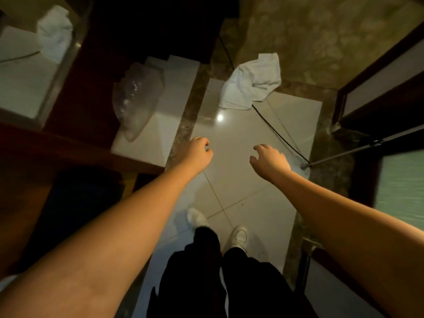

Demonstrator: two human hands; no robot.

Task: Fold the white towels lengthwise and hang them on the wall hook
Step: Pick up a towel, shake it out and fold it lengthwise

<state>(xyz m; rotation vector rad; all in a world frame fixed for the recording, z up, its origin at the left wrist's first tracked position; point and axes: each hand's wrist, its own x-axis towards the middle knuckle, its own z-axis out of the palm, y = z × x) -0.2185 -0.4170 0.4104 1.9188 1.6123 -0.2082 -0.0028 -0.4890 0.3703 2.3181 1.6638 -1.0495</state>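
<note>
- biggest risk imo: that black cable point(278, 131) runs right under the edge of the crumpled white towel point(251, 82) on the floor. Grab the towel carelessly and you could snag the cable and drag it along
- second thing: the towel's bunched up in a heap, so finding a long edge for a lengthwise fold will be fiddly. Pick it up by a random corner and the fold probably goes crooked
- glossy floor tile point(241, 143), feet close behind the towel, so leaning in could mean a slip
- left hand point(199, 152) holds nothing, fingers loosely curled, hanging in the air short of the towel and off to its left
- right hand point(270, 159) also holds nothing, fingers spread and slightly bent, well short of the towel, roughly below its right side
- so the towel sits ahead of both hands, neither touching it
- another white towel point(54, 34) shows far left of the floor towel, maybe a reflection, can't tell
- no wall hook visible anywhere
</note>
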